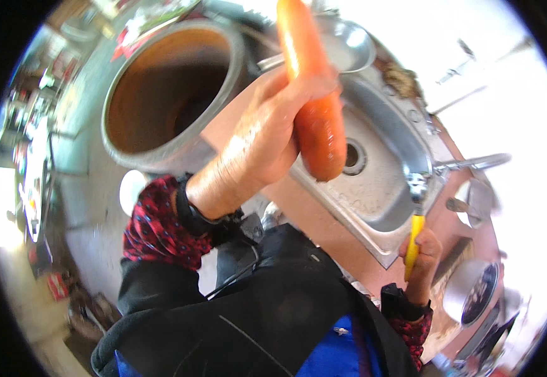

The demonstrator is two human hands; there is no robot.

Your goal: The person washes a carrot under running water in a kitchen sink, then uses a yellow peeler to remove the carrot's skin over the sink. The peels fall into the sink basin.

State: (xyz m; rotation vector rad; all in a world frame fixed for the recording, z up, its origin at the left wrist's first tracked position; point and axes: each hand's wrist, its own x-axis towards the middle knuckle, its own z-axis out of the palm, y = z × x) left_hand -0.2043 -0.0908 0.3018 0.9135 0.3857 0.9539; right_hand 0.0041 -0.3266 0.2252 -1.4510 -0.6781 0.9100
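A large, wet orange carrot (323,136) is gripped in my left hand (273,122), held up above the left part of a stainless steel sink (372,188). My thumb lies across the carrot's middle, and its blunt end points down near the drain (354,156). At the sink's lower right corner, my right hand (426,249) holds a yellow-handled kitchen tool (414,231) upright. The tool's metal head looks like a peeler's, though glare blurs it. Carrot and tool are well apart.
A big earthenware vat (113,118) stands left of the sink. A metal bowl (360,45) sits at the sink's far end, and a faucet (478,162) rises on its right side. Near my right hand are a white pot (462,292) and a wooden board (443,282).
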